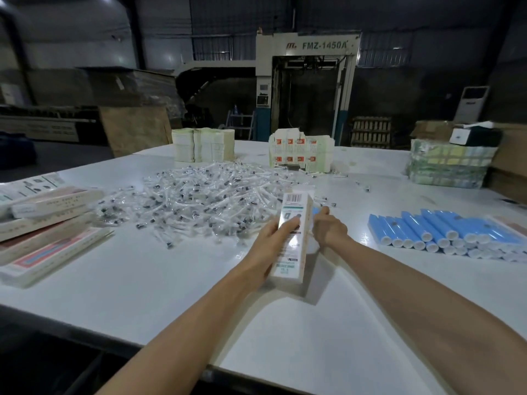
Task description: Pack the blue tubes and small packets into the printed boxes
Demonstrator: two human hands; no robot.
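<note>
Left hand [273,238] grips printed box [288,262] above the bench [142,266], fingers [289,223] curled over its face. Right hand [328,229] sits at the box's right edge, fingers curled; can't tell whether they pinch anything. Blue tubes [445,235] stacked right of box, small packets [199,195] heaped behind-left. Box label: barcode, teal text too blurred to read. Machine [308,47] far behind box reads "FMZ-1450A".
</note>
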